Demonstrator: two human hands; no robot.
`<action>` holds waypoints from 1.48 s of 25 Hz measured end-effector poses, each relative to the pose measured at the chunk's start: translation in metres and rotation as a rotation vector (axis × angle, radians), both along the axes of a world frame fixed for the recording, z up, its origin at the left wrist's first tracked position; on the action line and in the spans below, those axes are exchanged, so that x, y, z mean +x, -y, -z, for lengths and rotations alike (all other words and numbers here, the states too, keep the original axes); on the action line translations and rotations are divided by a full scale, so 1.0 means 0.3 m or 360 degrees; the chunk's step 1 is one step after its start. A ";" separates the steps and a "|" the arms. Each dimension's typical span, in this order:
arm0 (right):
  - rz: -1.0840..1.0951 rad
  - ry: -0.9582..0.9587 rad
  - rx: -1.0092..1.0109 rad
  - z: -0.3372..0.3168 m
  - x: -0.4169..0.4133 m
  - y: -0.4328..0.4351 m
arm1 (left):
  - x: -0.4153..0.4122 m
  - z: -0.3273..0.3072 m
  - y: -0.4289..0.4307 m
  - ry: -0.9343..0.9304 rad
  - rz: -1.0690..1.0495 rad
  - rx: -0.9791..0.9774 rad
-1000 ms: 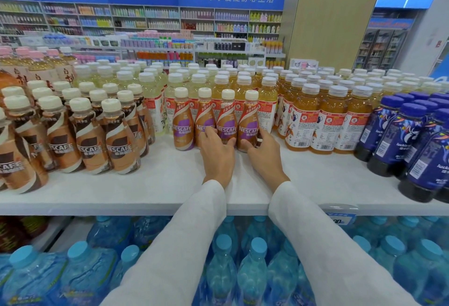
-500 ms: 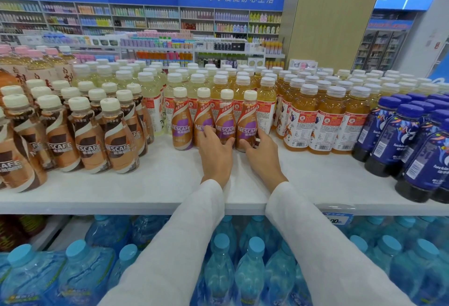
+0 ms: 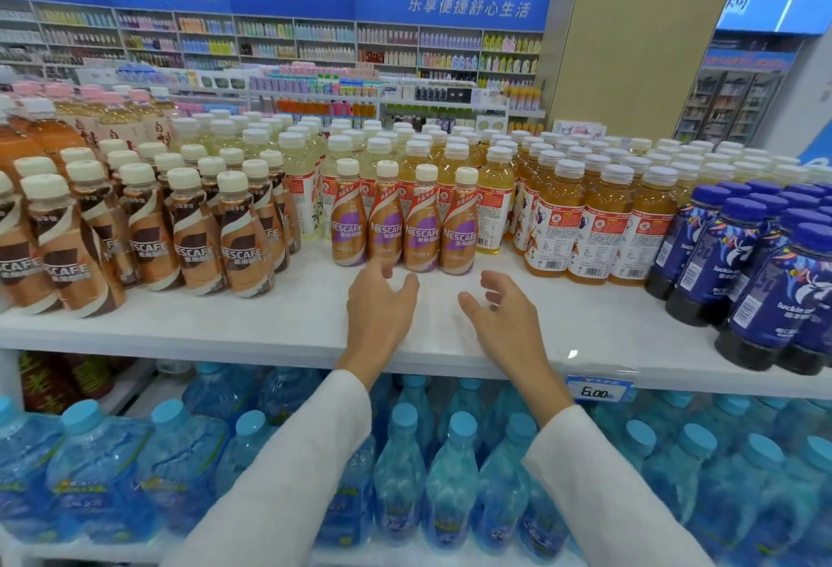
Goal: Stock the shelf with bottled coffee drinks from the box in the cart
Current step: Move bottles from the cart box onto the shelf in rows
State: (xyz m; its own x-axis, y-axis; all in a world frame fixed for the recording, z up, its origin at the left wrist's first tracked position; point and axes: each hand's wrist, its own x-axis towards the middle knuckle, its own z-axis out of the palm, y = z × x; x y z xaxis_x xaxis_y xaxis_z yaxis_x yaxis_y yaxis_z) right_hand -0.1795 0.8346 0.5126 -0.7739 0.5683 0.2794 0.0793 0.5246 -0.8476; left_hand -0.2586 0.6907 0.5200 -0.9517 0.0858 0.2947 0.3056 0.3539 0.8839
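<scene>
Several purple-and-orange Nescafe coffee bottles stand upright in a row on the white shelf, in front of yellow drink bottles. My left hand hovers just in front of the row with relaxed fingers, holding nothing. My right hand is a little to the right and nearer me, fingers loosely curled and empty. Both hands are apart from the bottles. The cart and the box are out of view.
Brown Nescafe bottles fill the shelf's left part. Orange tea bottles and dark blue bottles stand at the right. Blue water bottles pack the lower shelf. A price tag hangs on the shelf edge.
Both hands have let go of the purple Nescafe bottles and drawn back toward me. The bottles stay in their row.
</scene>
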 end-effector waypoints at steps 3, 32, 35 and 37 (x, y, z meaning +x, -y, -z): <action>-0.0109 -0.0079 0.0027 0.029 0.120 0.063 | 0.109 0.047 0.115 -0.0042 0.0028 0.0105; -0.1472 0.0842 -0.0163 0.841 0.418 1.360 | 1.102 0.842 1.497 0.0668 -0.1593 0.0618; -0.1648 0.0942 -0.0077 0.887 0.404 1.528 | 1.146 0.870 1.626 0.0729 -0.1697 0.0689; -0.1759 0.1089 0.0007 0.889 0.397 1.636 | 1.170 0.875 1.703 0.0742 -0.1750 0.0668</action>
State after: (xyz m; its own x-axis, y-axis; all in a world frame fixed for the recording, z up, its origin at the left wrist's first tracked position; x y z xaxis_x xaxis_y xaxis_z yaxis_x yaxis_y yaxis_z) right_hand -0.0604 0.3437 0.2458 -0.8145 -0.4583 -0.3558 0.0188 0.5921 -0.8057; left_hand 0.0923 0.1797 0.2576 -0.4815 -0.8325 -0.2741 -0.3405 -0.1105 0.9337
